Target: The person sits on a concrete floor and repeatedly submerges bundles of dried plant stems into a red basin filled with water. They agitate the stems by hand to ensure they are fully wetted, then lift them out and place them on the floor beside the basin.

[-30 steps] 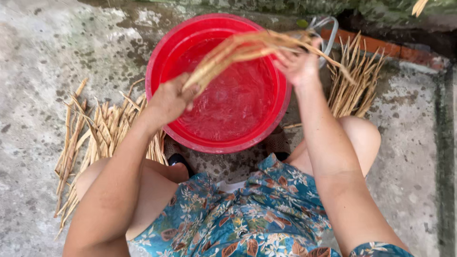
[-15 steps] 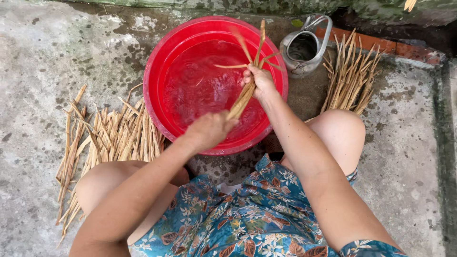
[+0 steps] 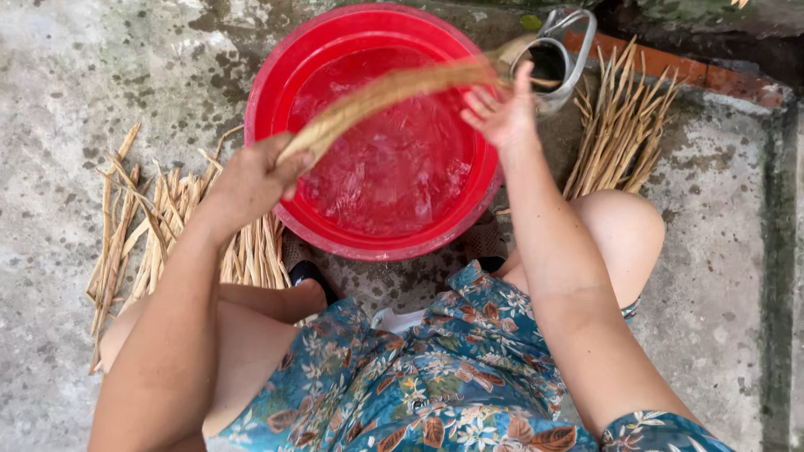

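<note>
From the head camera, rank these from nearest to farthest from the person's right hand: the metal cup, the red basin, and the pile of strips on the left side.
1. metal cup: just beyond the right hand, upper right.
2. red basin: to the hand's left, its rim under the hand.
3. left strip pile: far left on the concrete.

Dry tan reed piles [image 3: 176, 226] lie on my rough grey concrete floor [image 3: 67, 75]; a small metal kettle [image 3: 557, 59] stands beside more dry stalks [image 3: 624, 125].
</note>
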